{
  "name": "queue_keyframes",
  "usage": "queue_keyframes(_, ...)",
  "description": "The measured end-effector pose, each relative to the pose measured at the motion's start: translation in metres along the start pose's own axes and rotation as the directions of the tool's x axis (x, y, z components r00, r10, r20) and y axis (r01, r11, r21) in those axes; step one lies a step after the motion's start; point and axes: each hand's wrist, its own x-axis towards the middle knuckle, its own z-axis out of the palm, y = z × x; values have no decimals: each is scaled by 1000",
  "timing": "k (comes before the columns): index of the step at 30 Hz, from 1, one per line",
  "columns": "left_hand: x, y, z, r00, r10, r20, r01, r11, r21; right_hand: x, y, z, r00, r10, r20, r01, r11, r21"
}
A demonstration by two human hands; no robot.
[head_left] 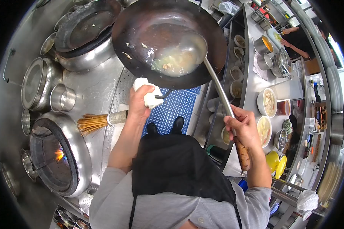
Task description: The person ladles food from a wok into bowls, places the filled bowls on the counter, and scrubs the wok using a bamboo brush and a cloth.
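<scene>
My left hand (138, 102) is closed on a folded white cloth (152, 100) wrapped about the handle of a large dark wok (128, 36). The wok hangs off the stove, above the aisle, tilted so its inside shows. Pale, cloudy broth with small bits of food (174, 66) lies low in it, and a few scraps cling to its wall. My right hand (241, 128) grips a long-handled metal ladle (219, 87) with a brown wooden end. The ladle's bowl rests within the wok, at the broth.
At left, a burner (59, 152) shows a flame; a second wok (91, 26) sits farther back. A bamboo brush (97, 122) lies by my left forearm. On the right counter stand two white bowls of food (269, 102). Another person's arm (292, 45) works at the far right.
</scene>
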Motion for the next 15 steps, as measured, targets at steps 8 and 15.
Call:
queue_keyframes(8, 10, -24, 18, 997, 56, -53, -53, 997, 56, 8, 33, 44, 893, 78, 442, -381, 655, 653)
queue_keyframes(15, 8, -18, -8, 995, -41, -90, 44, 999, 24, 15, 42, 53, 736, -100, 670, -635, 241, 734)
